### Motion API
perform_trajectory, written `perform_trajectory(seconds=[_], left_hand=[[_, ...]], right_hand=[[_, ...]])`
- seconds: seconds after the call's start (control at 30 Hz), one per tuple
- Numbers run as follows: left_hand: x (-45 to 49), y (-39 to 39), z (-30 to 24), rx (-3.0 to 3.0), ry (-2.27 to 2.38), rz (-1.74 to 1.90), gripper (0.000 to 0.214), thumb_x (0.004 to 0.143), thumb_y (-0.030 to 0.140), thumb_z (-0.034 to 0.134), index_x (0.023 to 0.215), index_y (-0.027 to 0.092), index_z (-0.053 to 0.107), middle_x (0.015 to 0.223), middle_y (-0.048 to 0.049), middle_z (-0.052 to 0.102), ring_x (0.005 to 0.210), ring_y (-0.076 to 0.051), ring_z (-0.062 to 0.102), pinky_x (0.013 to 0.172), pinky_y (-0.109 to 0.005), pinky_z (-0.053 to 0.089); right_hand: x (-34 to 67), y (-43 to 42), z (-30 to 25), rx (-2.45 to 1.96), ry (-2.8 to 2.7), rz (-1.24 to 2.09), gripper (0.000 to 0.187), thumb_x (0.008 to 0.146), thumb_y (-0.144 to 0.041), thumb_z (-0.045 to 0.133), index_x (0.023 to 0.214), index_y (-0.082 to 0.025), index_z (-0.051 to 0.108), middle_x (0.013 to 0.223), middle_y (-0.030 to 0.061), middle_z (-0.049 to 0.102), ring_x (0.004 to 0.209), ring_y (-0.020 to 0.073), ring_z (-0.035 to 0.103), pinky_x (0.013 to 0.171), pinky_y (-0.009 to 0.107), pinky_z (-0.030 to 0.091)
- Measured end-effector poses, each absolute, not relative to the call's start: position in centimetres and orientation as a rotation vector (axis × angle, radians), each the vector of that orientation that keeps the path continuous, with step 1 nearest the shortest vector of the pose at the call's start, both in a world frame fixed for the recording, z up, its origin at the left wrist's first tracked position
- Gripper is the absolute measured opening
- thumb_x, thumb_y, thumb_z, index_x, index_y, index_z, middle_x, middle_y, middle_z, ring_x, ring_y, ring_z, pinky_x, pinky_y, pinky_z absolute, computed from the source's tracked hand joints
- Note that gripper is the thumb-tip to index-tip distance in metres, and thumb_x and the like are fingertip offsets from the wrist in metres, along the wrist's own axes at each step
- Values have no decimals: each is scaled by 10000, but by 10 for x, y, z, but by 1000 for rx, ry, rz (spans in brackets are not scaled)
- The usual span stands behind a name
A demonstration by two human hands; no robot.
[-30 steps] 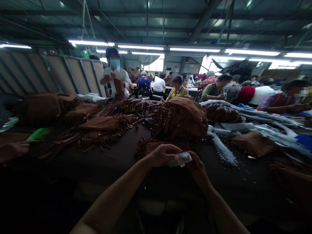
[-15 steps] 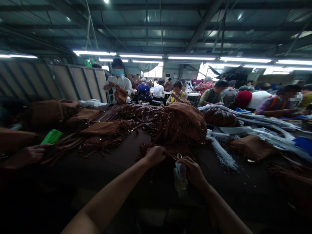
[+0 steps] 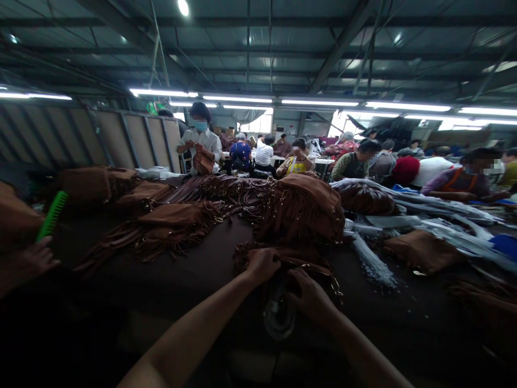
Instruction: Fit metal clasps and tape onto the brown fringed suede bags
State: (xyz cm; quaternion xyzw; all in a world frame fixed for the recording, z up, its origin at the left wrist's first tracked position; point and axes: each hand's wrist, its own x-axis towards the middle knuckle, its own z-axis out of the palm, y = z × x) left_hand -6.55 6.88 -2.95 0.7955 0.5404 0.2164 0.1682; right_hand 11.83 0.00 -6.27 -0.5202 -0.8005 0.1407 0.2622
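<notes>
My left hand (image 3: 263, 266) grips the fringed edge of a brown suede bag (image 3: 287, 259) lying at the near side of the dark table. My right hand (image 3: 309, 295) holds the same bag a little lower, beside a gold-toned metal chain (image 3: 335, 286) along its edge. A clear plastic wrap (image 3: 278, 318) hangs in shadow below and between my hands. Its top is hidden behind my fingers and the bag.
A large fringed suede bag (image 3: 302, 207) stands just beyond my hands, among several more bags. White-wrapped bundles (image 3: 424, 211) lie to the right. At far left, a co-worker's hand (image 3: 36, 260) is near a green comb (image 3: 50, 215). Many people work at tables beyond.
The plastic wrap has gone from between my fingers to hanging lower, now in shadow. My right hand has moved down and closer to my left. The co-worker's green comb has tilted more upright.
</notes>
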Motion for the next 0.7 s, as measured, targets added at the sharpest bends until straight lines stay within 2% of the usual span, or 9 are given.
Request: perform_trajectory(seconds=[0.07, 0.17, 0.27, 0.37, 0.43, 0.57, 0.7], left_hand=[[-65, 69, -30, 2295, 1516, 642, 305, 773, 290, 552, 1032, 232, 700, 987, -47, 723, 973, -210, 645, 879, -297, 440], [-65, 69, -29, 2333, 1472, 658, 300, 766, 281, 557, 1023, 230, 704, 977, -42, 726, 946, -206, 655, 853, -286, 449], [-67, 69, -30, 2326, 1454, 667, 288, 762, 281, 563, 1002, 219, 710, 952, -39, 729, 920, -202, 661, 833, -277, 458], [-68, 68, -31, 2302, 1449, 700, 284, 751, 272, 571, 985, 206, 717, 946, -41, 728, 923, -208, 658, 838, -284, 461], [-68, 67, -32, 2300, 1405, 711, 279, 747, 250, 563, 968, 196, 724, 952, -44, 726, 930, -206, 656, 837, -277, 463], [-72, 68, -36, 2332, 1315, 725, 273, 743, 245, 569, 962, 193, 723, 948, -35, 726, 914, -196, 658, 825, -263, 464], [-74, 69, -37, 2399, 1259, 720, 282, 742, 245, 591, 994, 202, 710, 992, -31, 720, 941, -194, 648, 857, -269, 457]], right_hand=[[111, -7, -59, -1449, -2205, 337, 525, 743, -298, 631, 1253, -219, 538, 1275, 94, 547, 1160, 252, 520, 970, 371, 423], [101, -11, -56, -1431, -2314, 291, 583, 707, -301, 654, 1276, -249, 540, 1303, 81, 523, 1207, 264, 467, 1012, 376, 377], [98, -13, -58, -1436, -2402, 224, 676, 708, -394, 663, 1344, -250, 487, 1360, 96, 474, 1246, 289, 415, 1053, 412, 328], [96, -18, -62, -1474, -2475, 162, 835, 620, -508, 732, 1372, -269, 458, 1387, 111, 447, 1256, 344, 378, 1047, 470, 313], [93, -23, -64, -1474, -2528, 147, 879, 589, -489, 761, 1380, -269, 447, 1400, 117, 437, 1266, 357, 362, 1036, 466, 321], [93, -26, -56, -1390, -2692, 127, 710, 626, -283, 713, 1306, -205, 525, 1349, 137, 492, 1219, 324, 429, 986, 403, 373], [109, -15, -38, -1309, -2773, 118, 502, 639, -168, 601, 1141, -178, 618, 1162, 124, 614, 1047, 270, 554, 859, 349, 442]])
